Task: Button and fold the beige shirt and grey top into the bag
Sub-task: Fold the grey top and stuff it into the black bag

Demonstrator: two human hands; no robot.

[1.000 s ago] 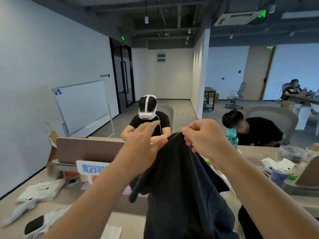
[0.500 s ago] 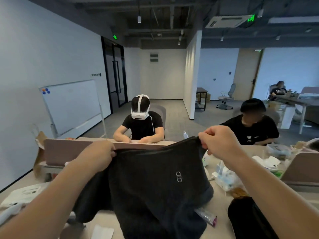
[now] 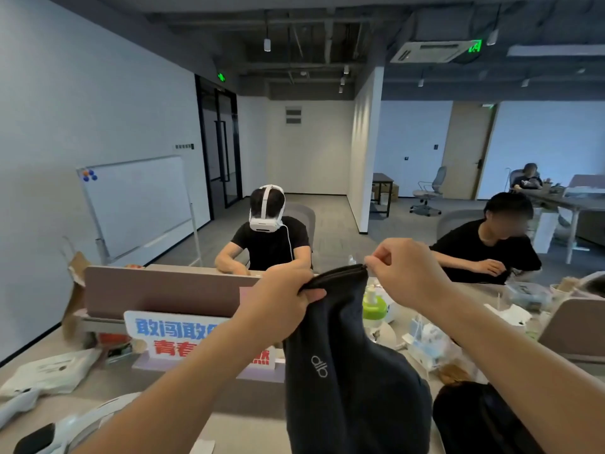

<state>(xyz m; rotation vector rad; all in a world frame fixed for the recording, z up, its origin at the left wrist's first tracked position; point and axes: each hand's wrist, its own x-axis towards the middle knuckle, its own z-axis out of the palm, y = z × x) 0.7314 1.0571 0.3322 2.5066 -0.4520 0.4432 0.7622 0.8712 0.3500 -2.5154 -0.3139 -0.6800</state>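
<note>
1. The counter (image 3: 235,427) is a smooth, pale beige slab that fills the lower part of the view, from 8 o'clock round to 4 o'clock.
2. A flat, matte, dusty-pink divider panel (image 3: 157,290) stands upright on its far edge at 10 o'clock. A glossy sign (image 3: 170,335) with blue and red characters stands just in front of it.
3. A crinkled white plastic bag (image 3: 49,371) lies at 8 o'clock. A bottle with a rounded lime-green cap (image 3: 373,309) stands at 1 o'clock among soft packets.
4. The room is an open office with pale walls, grey floor and a dark ceiling with bare ducts. A whiteboard (image 3: 137,204) leans at 10 o'clock, and a black-framed glass door (image 3: 222,149) is at 11 o'clock.
5. A person in a white headset (image 3: 266,208) sits across the counter at 12 o'clock. Another person in black (image 3: 484,250) sits at 2 o'clock.
6. The grey top (image 3: 343,371) is a dark charcoal knit, soft and finely ribbed, with a small pale logo. It is held up above the counter at centre and hangs in loose folds toward 6 o'clock.
7. The left hand (image 3: 281,299) grips one end of its top hem with curled fingers and the thumb on the cloth.
8. The right hand (image 3: 406,273) pinches the other end between thumb and forefinger.
9. A black, rounded thing (image 3: 484,421) lies at 5 o'clock; I cannot tell what it is.
</note>
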